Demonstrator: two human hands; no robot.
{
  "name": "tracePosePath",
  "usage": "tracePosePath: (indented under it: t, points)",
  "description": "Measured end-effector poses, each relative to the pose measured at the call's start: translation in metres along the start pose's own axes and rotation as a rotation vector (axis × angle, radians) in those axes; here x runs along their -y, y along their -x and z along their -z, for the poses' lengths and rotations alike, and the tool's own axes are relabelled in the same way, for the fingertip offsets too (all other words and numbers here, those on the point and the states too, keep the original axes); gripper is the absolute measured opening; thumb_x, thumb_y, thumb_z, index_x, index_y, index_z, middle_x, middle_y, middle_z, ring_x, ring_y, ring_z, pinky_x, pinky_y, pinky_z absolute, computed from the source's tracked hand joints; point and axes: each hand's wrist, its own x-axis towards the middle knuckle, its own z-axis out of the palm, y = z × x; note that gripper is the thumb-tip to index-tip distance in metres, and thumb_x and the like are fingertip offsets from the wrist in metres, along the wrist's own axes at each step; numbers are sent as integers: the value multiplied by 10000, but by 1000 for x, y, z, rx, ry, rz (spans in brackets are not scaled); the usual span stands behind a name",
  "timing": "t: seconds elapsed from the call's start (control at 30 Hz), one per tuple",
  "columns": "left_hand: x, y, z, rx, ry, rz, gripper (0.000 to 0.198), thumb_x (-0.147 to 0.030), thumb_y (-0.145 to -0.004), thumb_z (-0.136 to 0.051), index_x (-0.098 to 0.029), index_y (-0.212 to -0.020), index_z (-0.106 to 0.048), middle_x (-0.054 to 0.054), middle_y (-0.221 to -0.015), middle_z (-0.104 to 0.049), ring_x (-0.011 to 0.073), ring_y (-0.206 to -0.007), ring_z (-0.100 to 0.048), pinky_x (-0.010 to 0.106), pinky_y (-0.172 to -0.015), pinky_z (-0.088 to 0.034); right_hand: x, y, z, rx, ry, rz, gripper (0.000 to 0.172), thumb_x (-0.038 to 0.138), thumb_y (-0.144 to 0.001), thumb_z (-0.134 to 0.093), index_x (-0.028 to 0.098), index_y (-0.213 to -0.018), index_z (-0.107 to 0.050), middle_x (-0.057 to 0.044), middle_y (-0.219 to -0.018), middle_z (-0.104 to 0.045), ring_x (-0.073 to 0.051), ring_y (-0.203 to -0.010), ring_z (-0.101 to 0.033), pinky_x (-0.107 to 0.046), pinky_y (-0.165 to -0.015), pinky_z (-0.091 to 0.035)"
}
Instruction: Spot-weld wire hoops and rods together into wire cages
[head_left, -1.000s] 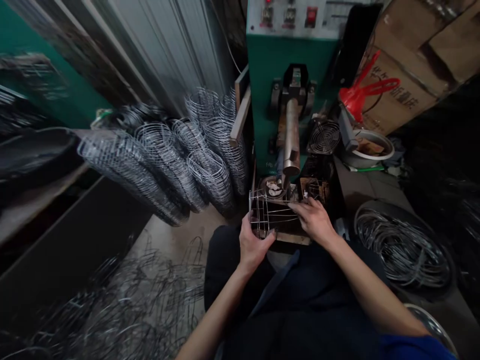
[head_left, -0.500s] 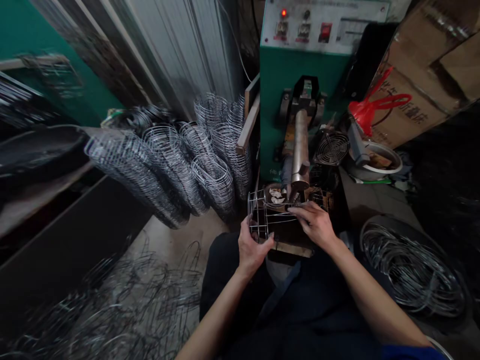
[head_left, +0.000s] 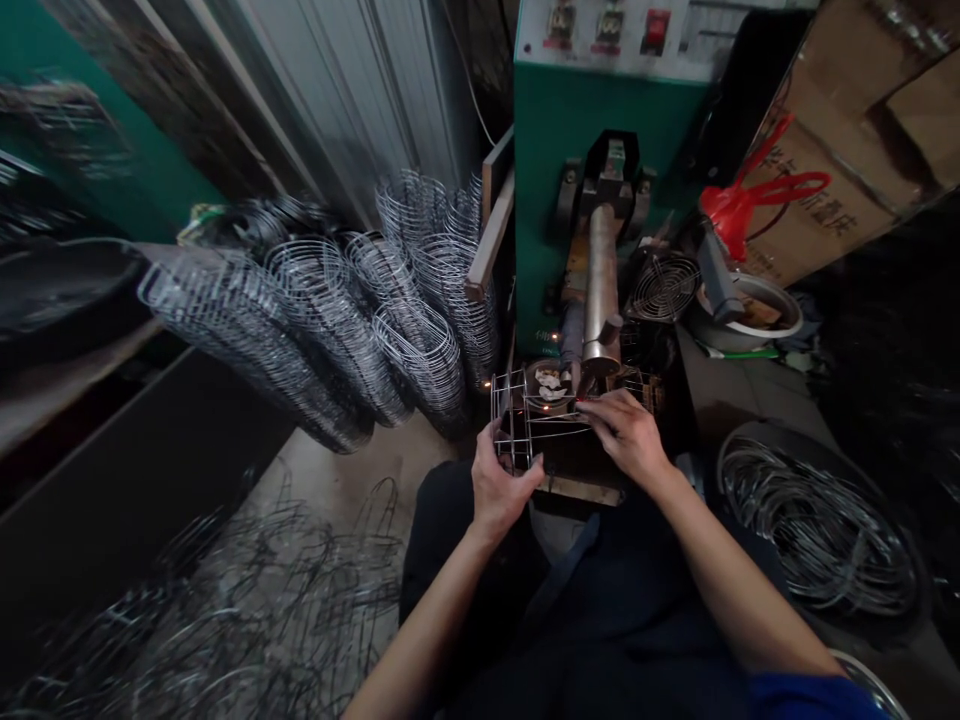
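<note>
My left hand point(head_left: 501, 490) is closed around the lower end of a small wire rack point(head_left: 513, 405), thumb on one side and fingers on the other. My right hand point(head_left: 628, 432) pinches the rack's wires on the right, close under the tip of the spot welder's metal arm point(head_left: 601, 290). A red glow and several orange sparks show around the welding tip. Long thin wires of the rack run sideways between my hands. Exactly which wire the right fingertips grip is hidden.
Stacks of wire loops point(head_left: 416, 340) stand left of the green machine point(head_left: 540, 220). Loose bent wires point(head_left: 300, 590) cover the floor at lower left. A wire coil point(head_left: 817, 530) lies right. A white bowl point(head_left: 784, 325), a fan grille point(head_left: 661, 284) and cardboard boxes point(head_left: 855, 180) are at right.
Sparks and a red glow have appeared at the welding tip. The view has tilted slightly downward, while both hands keep their hold on the wire rack in nearly the same place.
</note>
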Motion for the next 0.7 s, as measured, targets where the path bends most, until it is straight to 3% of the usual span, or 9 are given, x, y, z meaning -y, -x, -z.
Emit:
tracePosePath:
  t: [0.13,0.3,0.47,0.53,0.6,0.7]
  points:
    - [-6,-8,2,26,4,2,722,-327,-701,-815,-213,-1331,-483,105,-1186,-638,255,-1005,-663,349,-804,-572,-6,2,7,-106,66,-94,140,273,-985,-596,212,-930,-710,-83,-984,-676,-266,-936,-578,-409,-836,-484]
    - [-7,-31,0,50,-17,-34,699,-312,-696,-804,-199,-1311,-490,94,-1160,-647,228,-963,-666,318,-748,-567,-17,-8,4,-134,11,-101,157,299,-994,-581,212,-911,-683,-72,-973,-676,-255,-935,-596,-393,-846,-471]
    - [2,-42,0,86,-11,-39,756,-352,-697,-808,-196,-1348,-457,86,-1146,-632,122,-684,-617,259,-579,-523,-24,-6,4,-182,-15,-136,158,338,-984,-614,219,-919,-696,-64,-989,-696,-253,-954,-616,-390,-855,-475]
    - [10,-40,1,93,-26,-77,900,-390,-661,-848,-195,-1411,-390,110,-1208,-605,131,-706,-627,284,-618,-545,-28,9,10,-205,-19,-211,164,359,-979,-619,222,-943,-703,-66,-995,-701,-254,-966,-625,-383,-855,-483]
    - [19,-33,1,76,-58,-137,988,-395,-620,-881,-183,-1429,-354,133,-1243,-588,188,-852,-665,340,-759,-571,-36,34,21,-220,3,-303,194,384,-979,-605,219,-950,-704,-67,-993,-702,-252,-962,-635,-376,-857,-491]
    - [27,-15,2,75,-54,-135,787,-348,-695,-827,-174,-1338,-407,88,-1073,-651,207,-896,-681,359,-844,-554,-55,90,48,-220,127,-431,279,440,-983,-553,206,-951,-701,-75,-975,-706,-253,-926,-655,-373,-840,-502]
